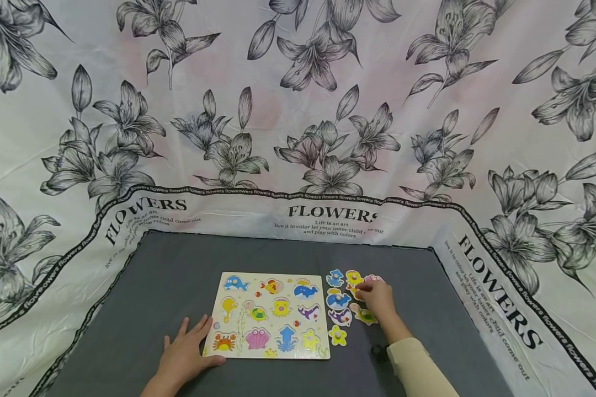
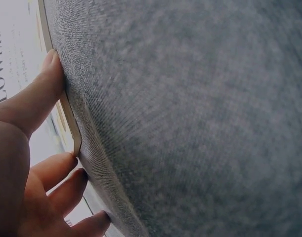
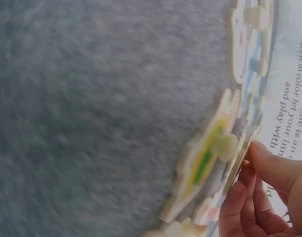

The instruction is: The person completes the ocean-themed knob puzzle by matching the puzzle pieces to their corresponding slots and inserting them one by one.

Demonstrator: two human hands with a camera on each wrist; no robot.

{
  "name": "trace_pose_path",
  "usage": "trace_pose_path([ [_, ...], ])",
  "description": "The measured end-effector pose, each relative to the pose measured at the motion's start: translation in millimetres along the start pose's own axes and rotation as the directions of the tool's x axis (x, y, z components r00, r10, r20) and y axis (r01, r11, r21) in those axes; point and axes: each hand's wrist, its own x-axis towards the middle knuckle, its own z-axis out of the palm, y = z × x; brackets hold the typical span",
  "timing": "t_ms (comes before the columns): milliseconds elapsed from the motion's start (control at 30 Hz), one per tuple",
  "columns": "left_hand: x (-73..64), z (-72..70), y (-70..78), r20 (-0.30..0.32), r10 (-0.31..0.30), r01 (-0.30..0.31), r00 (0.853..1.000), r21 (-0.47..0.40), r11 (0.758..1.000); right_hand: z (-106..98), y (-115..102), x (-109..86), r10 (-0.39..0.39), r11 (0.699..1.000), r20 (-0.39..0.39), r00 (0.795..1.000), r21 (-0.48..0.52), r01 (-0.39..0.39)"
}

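A wooden puzzle board [image 1: 243,353] printed with sea animals lies on the dark cloth. My left hand [image 1: 186,353] rests at its lower left corner with fingers spread; in the left wrist view the thumb [image 2: 53,69] touches the board's edge. Right of the board, my right hand [image 1: 377,300] pinches a thin puzzle piece [image 3: 238,160], seen edge-on in the right wrist view, its picture mostly hidden. Just below that hand lies a turtle piece [image 1: 365,315] with a knob. A yellow piece [image 1: 354,275] and a pink piece [image 1: 374,278] are beside the fingertips.
Along the board's right edge lie a blue squid piece [image 1: 335,278], a blue whale piece [image 1: 338,299], a purple shark piece [image 1: 340,316] and a yellow star piece [image 1: 337,335]. A small dark round object [image 1: 378,352] is near the right sleeve. Flower-printed fabric [image 1: 328,215] rises behind the cloth.
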Motion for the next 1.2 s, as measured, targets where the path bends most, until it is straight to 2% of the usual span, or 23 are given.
trace_pose_path([
  [200, 0.8, -0.5, 1.8, 0.012, -0.013, 0.013, 1.0, 0.003, 1.0, -6.5, -6.8, -0.6, -0.051, 0.999, -0.055, 0.997, -0.006, 0.05],
  [733, 1.3, 1.9, 2.4, 0.008, -0.017, 0.017, 1.0, 0.008, 1.0, -6.3, -43.1, -4.5, -0.09, 0.995, -0.073, 0.993, 0.031, 0.093],
  [1033, 1.0, 2.0, 1.4, 0.007, -0.017, 0.017, 1.0, 0.01, 1.0, -4.8, -63.0, -4.0, -0.14, 0.989, -0.054, 0.989, 0.034, 0.142],
  [1200, 0.6, 2.5, 1.3, 0.007, -0.006, 0.006, 1.0, 0.008, 1.0, -2.8, -68.9, -5.9, -0.147, 0.985, -0.026, 0.989, 0.084, 0.148],
])
